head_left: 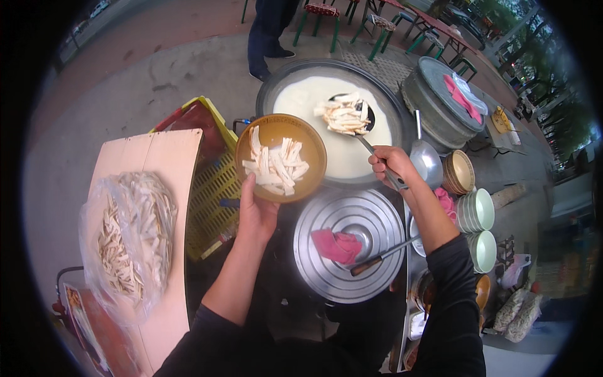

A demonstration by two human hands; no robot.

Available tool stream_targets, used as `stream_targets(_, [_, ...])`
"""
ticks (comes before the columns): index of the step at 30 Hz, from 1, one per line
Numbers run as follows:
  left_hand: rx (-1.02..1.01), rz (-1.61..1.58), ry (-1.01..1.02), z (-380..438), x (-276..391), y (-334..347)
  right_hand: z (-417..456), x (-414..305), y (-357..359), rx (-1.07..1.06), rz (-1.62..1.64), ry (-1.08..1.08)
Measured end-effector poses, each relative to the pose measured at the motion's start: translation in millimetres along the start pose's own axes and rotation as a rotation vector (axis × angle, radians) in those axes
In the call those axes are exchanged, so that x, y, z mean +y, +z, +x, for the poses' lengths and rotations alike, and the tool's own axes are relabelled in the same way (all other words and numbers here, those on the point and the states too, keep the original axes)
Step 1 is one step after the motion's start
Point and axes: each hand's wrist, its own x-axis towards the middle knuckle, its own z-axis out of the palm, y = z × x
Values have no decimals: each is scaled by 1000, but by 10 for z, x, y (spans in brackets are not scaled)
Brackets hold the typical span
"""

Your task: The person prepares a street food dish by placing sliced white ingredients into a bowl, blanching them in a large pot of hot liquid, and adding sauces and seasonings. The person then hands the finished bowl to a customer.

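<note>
My left hand (258, 214) holds a brown bowl (315, 158) by its near edge, thumb over the rim. Pale strips, like cut flatbread (278, 165), lie inside it. In my right hand (393, 165) is the metal handle of a ladle (372, 118), its dark head heaped with similar strips (346, 113). The ladle head is over a large round pan of white liquid (301, 96), to the right of the bowl; whether it touches the liquid I cannot tell. Nearer me, a pink cloth (337, 246) and a wooden-handled tool (377, 263) rest on a ridged metal lid (348, 287).
A plastic bag of strips (136, 235) lies on a board (172, 146) at left, beside a yellow crate (212, 188). Stacked bowls (483, 209), another ladle (426, 165) and a lidded pot (431, 113) stand at right. A person (266, 37) stands beyond the pan, near stools (321, 10).
</note>
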Motion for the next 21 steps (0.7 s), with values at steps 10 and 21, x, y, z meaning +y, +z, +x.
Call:
stream_targets(10, [32,-42,-26,48,-230,-14,-1718,-248,397,-73,-250,-179])
stream_targets(21, [-53,-60,-119,-21,-319,36,-1807,802,891,216,-758,-399])
